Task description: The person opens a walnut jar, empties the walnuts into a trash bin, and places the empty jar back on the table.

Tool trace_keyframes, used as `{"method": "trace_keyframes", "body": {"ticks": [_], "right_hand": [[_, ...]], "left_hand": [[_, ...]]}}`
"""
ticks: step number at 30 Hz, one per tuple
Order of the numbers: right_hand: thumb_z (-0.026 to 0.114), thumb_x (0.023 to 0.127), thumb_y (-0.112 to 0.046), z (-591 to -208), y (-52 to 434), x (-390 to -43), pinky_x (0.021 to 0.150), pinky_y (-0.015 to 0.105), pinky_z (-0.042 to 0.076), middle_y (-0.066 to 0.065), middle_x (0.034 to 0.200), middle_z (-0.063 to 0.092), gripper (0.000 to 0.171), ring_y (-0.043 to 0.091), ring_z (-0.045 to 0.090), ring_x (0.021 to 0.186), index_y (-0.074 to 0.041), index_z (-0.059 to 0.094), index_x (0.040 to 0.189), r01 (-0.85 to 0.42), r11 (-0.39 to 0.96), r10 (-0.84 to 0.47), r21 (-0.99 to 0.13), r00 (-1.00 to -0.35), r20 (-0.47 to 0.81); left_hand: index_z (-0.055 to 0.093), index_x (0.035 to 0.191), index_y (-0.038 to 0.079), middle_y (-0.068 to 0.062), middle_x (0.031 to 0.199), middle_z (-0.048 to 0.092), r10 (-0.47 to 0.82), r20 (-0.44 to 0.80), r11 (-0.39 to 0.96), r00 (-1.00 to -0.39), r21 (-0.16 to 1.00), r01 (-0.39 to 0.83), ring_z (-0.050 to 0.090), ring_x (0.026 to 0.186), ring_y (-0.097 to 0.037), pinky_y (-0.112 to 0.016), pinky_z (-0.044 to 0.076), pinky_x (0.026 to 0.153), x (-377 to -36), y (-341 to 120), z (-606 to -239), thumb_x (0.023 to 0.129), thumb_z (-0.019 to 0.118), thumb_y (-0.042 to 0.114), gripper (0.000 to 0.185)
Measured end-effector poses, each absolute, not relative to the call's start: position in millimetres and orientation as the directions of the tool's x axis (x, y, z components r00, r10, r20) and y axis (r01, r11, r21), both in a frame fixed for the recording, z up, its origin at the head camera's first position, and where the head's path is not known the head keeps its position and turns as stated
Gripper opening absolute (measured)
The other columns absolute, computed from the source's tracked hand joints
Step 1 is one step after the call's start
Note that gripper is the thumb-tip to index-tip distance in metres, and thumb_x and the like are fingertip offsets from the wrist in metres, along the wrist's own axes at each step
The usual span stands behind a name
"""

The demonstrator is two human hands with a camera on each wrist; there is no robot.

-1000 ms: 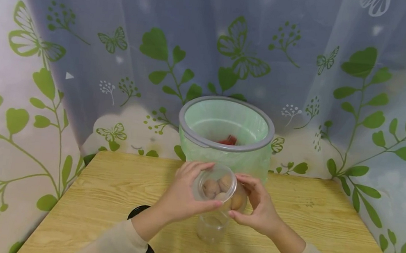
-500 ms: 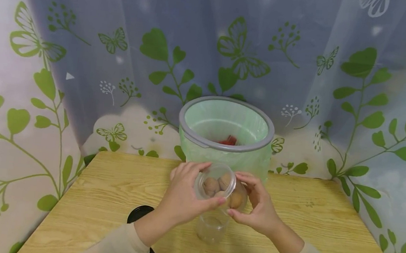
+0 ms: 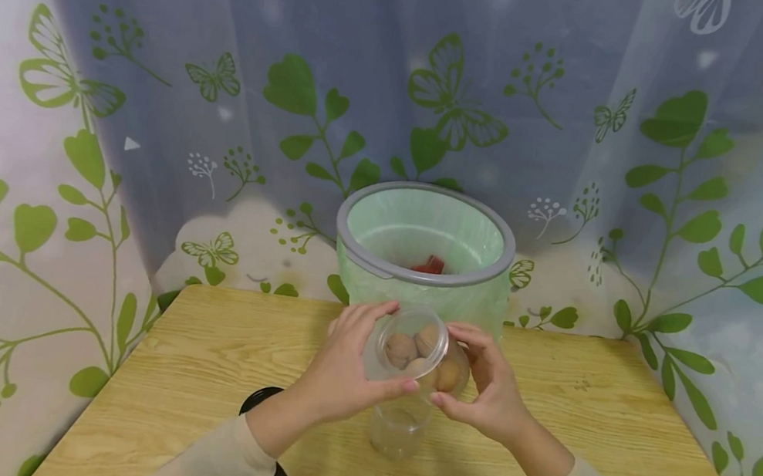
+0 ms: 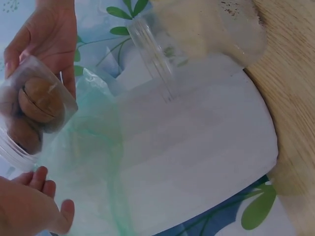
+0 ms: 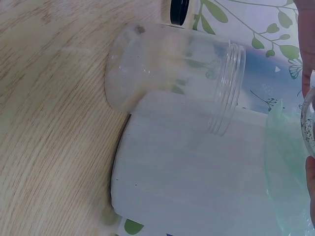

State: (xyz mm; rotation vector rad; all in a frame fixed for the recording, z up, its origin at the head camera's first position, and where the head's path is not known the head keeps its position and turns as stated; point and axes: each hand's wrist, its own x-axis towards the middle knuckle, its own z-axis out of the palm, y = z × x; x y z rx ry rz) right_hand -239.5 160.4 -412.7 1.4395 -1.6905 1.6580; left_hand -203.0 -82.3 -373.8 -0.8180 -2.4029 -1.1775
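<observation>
Both hands hold a clear plastic jar with several walnuts inside, raised and tilted, its open mouth facing up and left. My left hand has thumb and fingers spread around the mouth rim. Toward the base, my right hand grips the jar between thumb and fingers. Below them a second clear jar stands on the table, lidless, its threaded neck showing in the right wrist view; no walnuts are visible in it. In that view the held jar is mostly cut off at the right edge.
Behind the jars stands a bin with a grey rim and a pale green liner, with something red inside. A black round lid lies on the wooden table, partly covered by the left forearm. A leaf-patterned curtain hangs behind.
The walnut jar has shifted very slightly to the right, and the left thumb sits a little lower at its rim. Otherwise the scene is the same.
</observation>
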Motion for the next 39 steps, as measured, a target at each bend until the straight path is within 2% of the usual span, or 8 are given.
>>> {"method": "trace_keyframes", "body": {"ticks": [7,16,29,39], "right_hand": [[0.083,0.084,-0.015,-412.4,161.2,-238.5,0.108,0.032,0.041,0.016,0.14,0.048,0.075,0.024,0.049,0.13,0.019,0.039,0.134,-0.821,-0.228,-0.4,-0.523,-0.411,0.819],[0.084,0.083,-0.013,-413.9,161.6,-238.6,0.109,0.033,0.041,0.017,0.14,0.048,0.075,0.025,0.049,0.13,0.019,0.04,0.134,-0.815,-0.244,-0.408,-0.526,-0.406,0.818],[0.084,0.083,-0.011,-414.3,161.7,-238.3,0.109,0.033,0.04,0.017,0.141,0.048,0.074,0.025,0.048,0.131,0.017,0.04,0.135,-0.814,-0.236,-0.417,-0.531,-0.408,0.812],[0.084,0.082,-0.01,-414.6,161.5,-239.1,0.107,0.032,0.042,0.018,0.141,0.047,0.074,0.025,0.047,0.131,0.016,0.041,0.136,-0.822,-0.22,-0.42,-0.525,-0.405,0.812]], "left_hand": [[0.038,0.154,0.016,0.003,0.153,0.041,0.426,0.529,0.372,-0.734,0.637,0.675,0.031,0.142,-0.021,-0.062,0.029,0.109,-207.8,-87.3,-377.3,0.083,0.079,0.044,0.086],[0.04,0.154,0.015,-0.001,0.151,0.043,0.461,0.536,0.31,-0.708,0.65,0.694,0.035,0.139,-0.021,-0.058,0.032,0.109,-210.7,-89.8,-376.8,0.081,0.082,0.031,0.086],[0.044,0.151,0.014,0.004,0.147,0.049,0.405,0.531,0.394,-0.744,0.634,0.666,0.036,0.137,-0.019,-0.058,0.031,0.109,-207.7,-86.7,-376.4,0.078,0.084,0.039,0.087],[0.047,0.148,0.012,-0.002,0.137,0.054,0.331,0.51,0.543,-0.794,0.585,0.602,0.041,0.131,-0.023,-0.053,0.033,0.106,-202.4,-80.0,-372.9,0.076,0.082,0.053,0.09]]}}
